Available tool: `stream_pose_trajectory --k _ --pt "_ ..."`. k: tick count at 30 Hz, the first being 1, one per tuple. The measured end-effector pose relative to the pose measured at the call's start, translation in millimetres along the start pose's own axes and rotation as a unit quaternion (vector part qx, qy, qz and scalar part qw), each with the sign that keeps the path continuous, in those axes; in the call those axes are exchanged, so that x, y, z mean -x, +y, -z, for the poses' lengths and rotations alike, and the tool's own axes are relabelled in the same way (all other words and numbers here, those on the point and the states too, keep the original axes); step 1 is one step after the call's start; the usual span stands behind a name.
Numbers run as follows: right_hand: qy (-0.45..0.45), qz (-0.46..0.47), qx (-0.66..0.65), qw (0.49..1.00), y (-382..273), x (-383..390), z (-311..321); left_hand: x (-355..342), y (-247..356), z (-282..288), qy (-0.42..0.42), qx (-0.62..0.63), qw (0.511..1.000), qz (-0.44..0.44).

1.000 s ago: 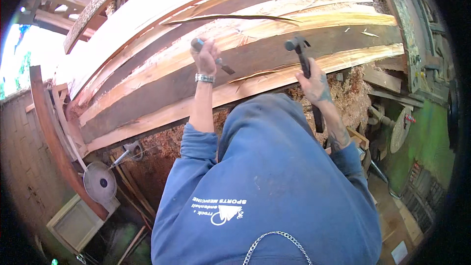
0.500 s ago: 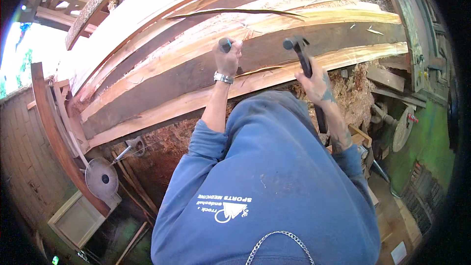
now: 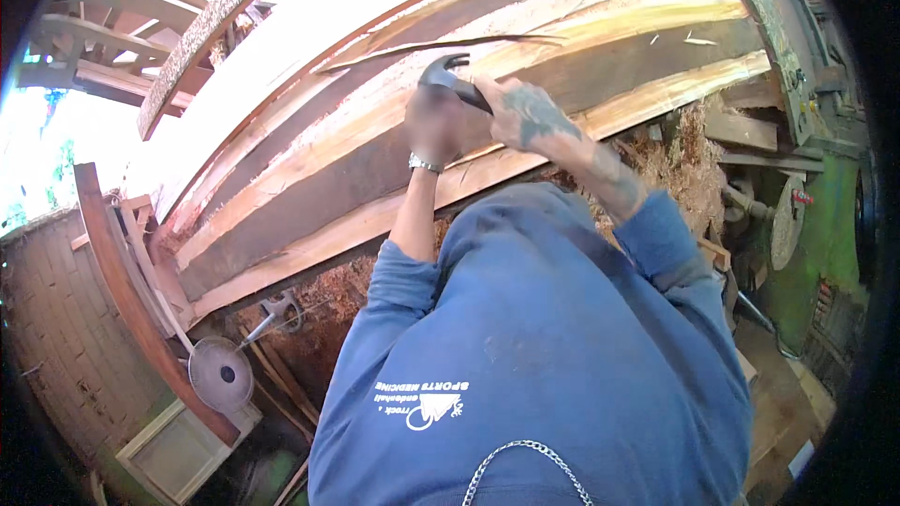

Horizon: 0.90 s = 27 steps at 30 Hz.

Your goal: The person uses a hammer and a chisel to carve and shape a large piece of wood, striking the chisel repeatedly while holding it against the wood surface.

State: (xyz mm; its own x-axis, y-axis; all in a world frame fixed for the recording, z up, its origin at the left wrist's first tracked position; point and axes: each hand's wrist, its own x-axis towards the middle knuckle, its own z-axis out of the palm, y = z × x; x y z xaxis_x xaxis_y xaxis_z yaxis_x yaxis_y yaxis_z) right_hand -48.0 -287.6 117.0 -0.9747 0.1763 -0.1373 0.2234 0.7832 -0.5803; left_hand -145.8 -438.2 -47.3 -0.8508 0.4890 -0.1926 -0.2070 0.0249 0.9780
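My left hand (image 3: 433,129), with a metal watch (image 3: 425,164) at its wrist, is closed above the near plank (image 3: 347,183). A blurred patch covers its fingers and the chisel they grip; the chisel's dark handle end shows only in the earlier frame. My right hand (image 3: 525,112) is wrapped round the dark handle of a claw hammer (image 3: 454,81). The hammer head lies over the top of my left hand, its claw pointing away from me. Whether it touches the chisel cannot be made out.
A long thin wood strip (image 3: 436,45) lies across the planks. Wood shavings (image 3: 670,164) pile up along the near right edge. A fan (image 3: 221,374) and a framed panel (image 3: 178,450) stand at lower left. A grinding wheel (image 3: 789,223) is at right.
My right hand has swung the hammer left, from apart at the right to over my left hand. My left hand stays at nearly the same spot. The whole view has tilted slightly.
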Motion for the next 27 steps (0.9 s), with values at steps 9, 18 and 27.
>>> stream_pose_trajectory --k 9,18,27 --pt "0.044 -0.162 -0.107 0.98 78.1 67.7 4.8 -10.8 29.6 46.1 -0.123 0.105 0.966 0.203" --pt "0.043 -0.328 -0.152 0.931 127.2 136.2 -20.3 6.0 43.9 34.3 0.105 0.204 0.973 0.001" --pt "0.044 -0.226 -0.138 0.963 89.2 117.8 -22.5 16.3 39.7 26.4 0.107 0.182 0.977 -0.015"
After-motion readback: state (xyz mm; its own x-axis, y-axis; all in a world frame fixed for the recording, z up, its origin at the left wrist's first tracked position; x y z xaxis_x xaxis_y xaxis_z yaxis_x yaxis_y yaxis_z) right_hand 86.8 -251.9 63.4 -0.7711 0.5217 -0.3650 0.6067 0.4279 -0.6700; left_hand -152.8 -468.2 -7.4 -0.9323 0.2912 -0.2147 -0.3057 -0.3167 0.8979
